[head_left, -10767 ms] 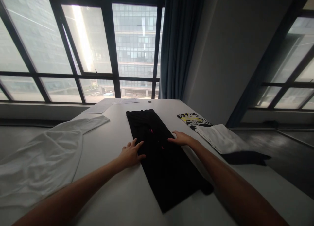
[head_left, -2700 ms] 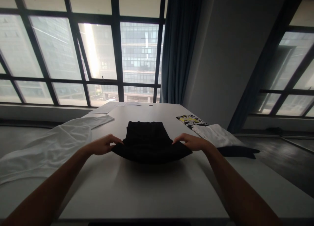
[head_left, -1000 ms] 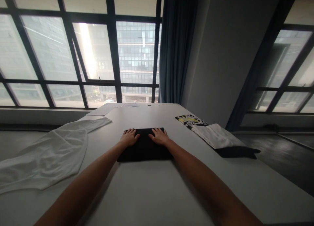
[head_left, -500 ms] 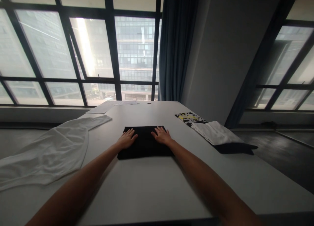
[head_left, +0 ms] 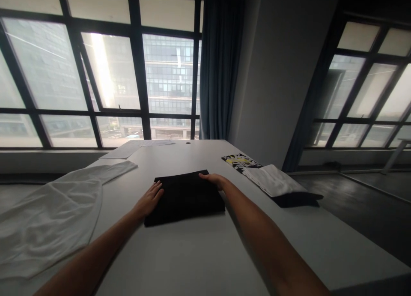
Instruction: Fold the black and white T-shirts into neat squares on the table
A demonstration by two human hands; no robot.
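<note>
A folded black cloth lies on the white table in front of me, its far right corner slightly raised. My left hand rests with its fingers spread on the cloth's left edge. At the far right corner, my right hand pinches the cloth, thumb on top and the other fingers hidden beneath. To the left a white garment is spread out, with a sleeve pointing toward the middle.
On the right side of the table a white folded cloth lies over a dark one, beside a black, white and yellow patterned piece. Papers lie at the far left. A window and blue curtain stand beyond.
My right hand has gone from lying flat on the black cloth to gripping its far right corner, which has lifted. My left hand has slid to the left edge. The view has shifted slightly right.
</note>
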